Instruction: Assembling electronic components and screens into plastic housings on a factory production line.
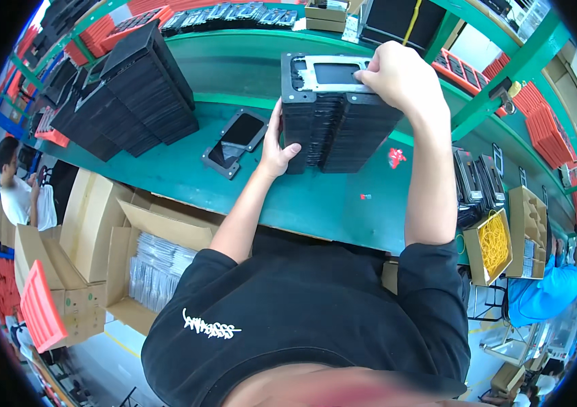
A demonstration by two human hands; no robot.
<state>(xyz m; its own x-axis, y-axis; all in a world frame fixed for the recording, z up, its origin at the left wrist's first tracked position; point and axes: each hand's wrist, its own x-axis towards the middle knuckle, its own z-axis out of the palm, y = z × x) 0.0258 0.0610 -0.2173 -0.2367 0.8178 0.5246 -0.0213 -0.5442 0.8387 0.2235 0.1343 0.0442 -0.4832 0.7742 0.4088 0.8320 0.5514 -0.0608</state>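
Note:
A tall stack of black trays point(363, 139) stands on the green bench in front of me. In its top tray lies a flat silver-framed part with a dark rectangular window point(334, 73). My left hand point(276, 152) is closed around the stack's near left edge, thumb on the front face and fingers along the side. From the right, my right hand point(397, 76) bends over the top. Its thumb and fingertips pinch at the right end of the silver-framed part; the other fingers are curled. Left of the stack, a black tray with a dark screen-like panel point(244, 129) lies on the bench.
More stacked black trays point(132, 102) stand at the back left. Small red pieces point(396, 158) lie on the bench to the right. A carton of clear-wrapped flat items point(160, 271) sits below left, a box of yellow bands point(494, 244) at right. A green post point(505, 74) rises at right.

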